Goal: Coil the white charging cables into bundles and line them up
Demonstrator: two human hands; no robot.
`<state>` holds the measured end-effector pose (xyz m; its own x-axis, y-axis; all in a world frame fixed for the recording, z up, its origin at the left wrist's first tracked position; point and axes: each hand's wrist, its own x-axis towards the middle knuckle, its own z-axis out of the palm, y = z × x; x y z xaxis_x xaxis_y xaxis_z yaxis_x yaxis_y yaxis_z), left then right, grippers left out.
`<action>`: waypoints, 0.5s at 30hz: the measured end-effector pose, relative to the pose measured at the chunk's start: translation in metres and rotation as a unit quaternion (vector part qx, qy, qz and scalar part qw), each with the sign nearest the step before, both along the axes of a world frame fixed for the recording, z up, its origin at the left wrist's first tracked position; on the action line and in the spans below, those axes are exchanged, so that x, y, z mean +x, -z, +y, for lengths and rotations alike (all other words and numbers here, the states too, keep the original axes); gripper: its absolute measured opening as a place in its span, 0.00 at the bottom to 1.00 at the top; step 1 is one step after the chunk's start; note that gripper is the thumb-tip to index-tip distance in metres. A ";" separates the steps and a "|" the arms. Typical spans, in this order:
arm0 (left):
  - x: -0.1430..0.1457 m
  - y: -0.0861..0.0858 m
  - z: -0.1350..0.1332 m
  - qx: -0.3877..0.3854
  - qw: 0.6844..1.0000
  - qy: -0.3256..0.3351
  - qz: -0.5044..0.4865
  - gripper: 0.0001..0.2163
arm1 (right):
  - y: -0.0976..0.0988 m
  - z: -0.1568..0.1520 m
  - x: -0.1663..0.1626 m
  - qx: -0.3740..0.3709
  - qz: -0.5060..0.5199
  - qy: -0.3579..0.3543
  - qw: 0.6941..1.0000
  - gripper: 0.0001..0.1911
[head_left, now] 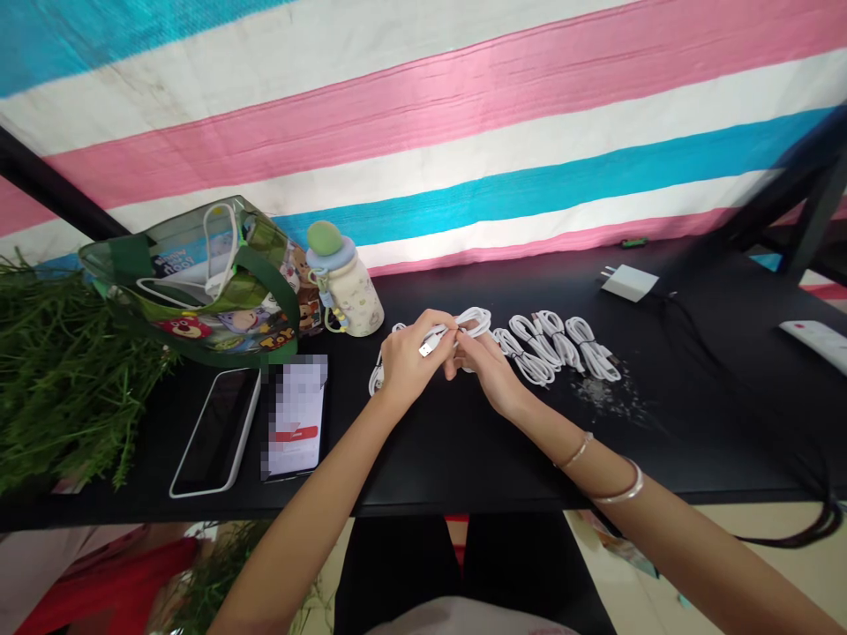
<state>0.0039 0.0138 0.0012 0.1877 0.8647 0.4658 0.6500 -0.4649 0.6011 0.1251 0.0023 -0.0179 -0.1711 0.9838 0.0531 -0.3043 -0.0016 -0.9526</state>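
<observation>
So the white USB cable [475, 318] is held just over the black table [463, 441], about mid-table, gripped by both hands. The left hand [411, 363] is closed around one end with the metal USB plug [427, 349] poking out past the fingers. The right hand [485, 369] is pinched tight on the looped part, with bangles [622, 490] on that wrist. Just to the right, a row of coiled white cables [559, 346] lies side by side, with a white charger block [629, 282] further back. Off to the left are a green-capped bottle [344, 287], a Toy Story bag [205, 282], a phone in a white case [218, 429] and a pile of green stems [59, 379].
</observation>
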 end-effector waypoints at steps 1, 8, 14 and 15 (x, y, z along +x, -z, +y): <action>0.000 0.000 0.000 -0.004 1.000 0.002 -0.002 0.05 | 0.000 0.000 0.000 0.004 -0.004 -0.001 1.000 0.23; -0.003 0.000 0.002 -0.016 1.000 -0.007 -0.005 0.04 | -0.002 0.000 0.002 0.028 -0.026 -0.028 0.999 0.26; -0.002 0.001 0.002 -0.015 1.000 -0.003 -0.014 0.04 | -0.002 0.002 0.002 0.038 -0.044 -0.022 0.998 0.27; -0.001 0.001 0.002 -0.016 1.000 -0.003 -0.014 0.04 | -0.002 0.002 0.001 0.038 -0.045 -0.018 0.998 0.28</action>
